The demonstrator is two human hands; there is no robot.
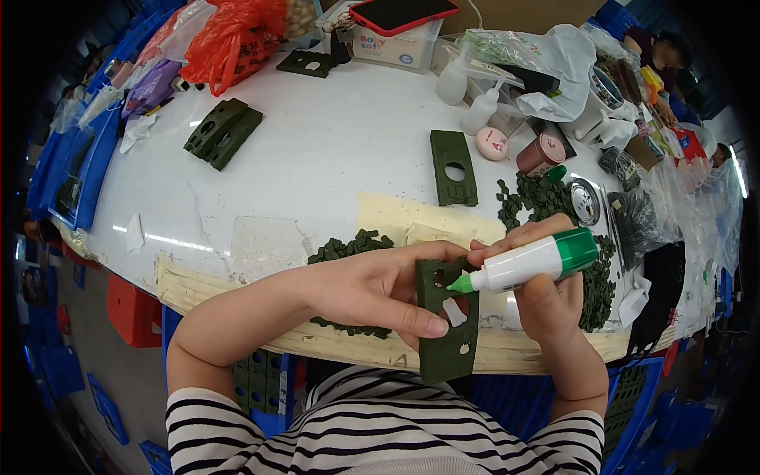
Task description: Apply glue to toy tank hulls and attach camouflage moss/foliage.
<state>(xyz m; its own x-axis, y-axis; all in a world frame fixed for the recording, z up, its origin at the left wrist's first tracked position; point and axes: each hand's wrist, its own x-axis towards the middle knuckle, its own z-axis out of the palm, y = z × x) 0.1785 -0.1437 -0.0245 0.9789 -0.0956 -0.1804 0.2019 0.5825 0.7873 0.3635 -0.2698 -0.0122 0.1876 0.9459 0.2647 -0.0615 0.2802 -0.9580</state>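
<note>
My left hand (380, 289) grips a dark green panel (447, 360) upright over the table's near edge, thumb across its face. The panel has several cut-outs. In my right hand (554, 305) is a white squeeze bottle (518, 265) with a green base and a green pointed nozzle (461, 283). It lies tilted, its nozzle tip over the panel's upper part, beside a hole; whether it touches cannot be made out. A heap of small dark green pieces (348, 248) lies partly hidden under my left forearm and hand. More such pieces (546, 196) are spread beyond my right hand.
Similar panels lie on the white table (317, 150): one panel (453, 184) ahead, stacked panels (223, 133) at left, another (306, 63) farther back. Bottles (480, 111), a pink tin (542, 153) and plastic bags (570, 71) crowd the right. A red bag (237, 39) sits far left.
</note>
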